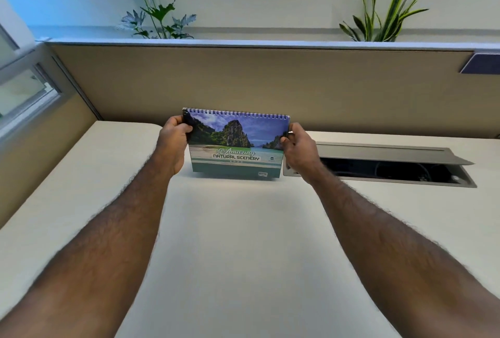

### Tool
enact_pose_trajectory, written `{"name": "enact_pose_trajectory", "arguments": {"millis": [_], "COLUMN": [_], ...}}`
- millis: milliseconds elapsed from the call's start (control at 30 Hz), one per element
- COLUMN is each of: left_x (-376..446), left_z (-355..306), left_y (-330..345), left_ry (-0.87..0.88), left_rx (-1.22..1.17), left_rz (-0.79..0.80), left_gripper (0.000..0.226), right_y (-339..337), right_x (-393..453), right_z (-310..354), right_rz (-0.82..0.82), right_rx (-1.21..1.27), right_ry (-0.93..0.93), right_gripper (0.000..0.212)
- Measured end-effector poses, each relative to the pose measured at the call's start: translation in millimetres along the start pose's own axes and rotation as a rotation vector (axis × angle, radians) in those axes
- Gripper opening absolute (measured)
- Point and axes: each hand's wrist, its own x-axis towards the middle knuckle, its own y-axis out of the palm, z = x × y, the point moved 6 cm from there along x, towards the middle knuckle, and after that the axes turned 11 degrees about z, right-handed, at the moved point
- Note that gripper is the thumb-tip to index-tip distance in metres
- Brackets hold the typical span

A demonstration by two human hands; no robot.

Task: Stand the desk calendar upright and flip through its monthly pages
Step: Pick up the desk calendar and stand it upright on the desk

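Note:
The desk calendar (236,145) stands upright near the back of the white desk (243,243), its spiral binding on top. Its cover faces me: a photo of sea cliffs and the words "Amazing Natural Scenery". My left hand (174,142) grips its left edge near the top, thumb on the front. My right hand (299,149) pinches its right edge at about the same height. The calendar's bottom edge is at the desk surface; its back side is hidden.
An open cable tray (378,165) with a raised grey lid is sunk into the desk just right of the calendar. A beige partition (270,80) runs behind the desk. Two plants (154,4) (384,10) stand beyond it, under a window.

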Motion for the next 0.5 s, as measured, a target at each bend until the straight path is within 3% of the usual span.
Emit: {"name": "enact_pose_trajectory", "arguments": {"millis": [500], "left_x": [41.4], "left_z": [30.5], "left_y": [-12.8], "left_ry": [-0.025], "left_rx": [0.024], "left_rz": [0.013], "left_gripper": [0.028], "right_y": [9.9], "right_x": [36.3], "right_z": [-10.6], "right_rz": [-0.063], "right_rx": [-0.119], "right_ry": [0.018], "right_gripper": [0.019]}}
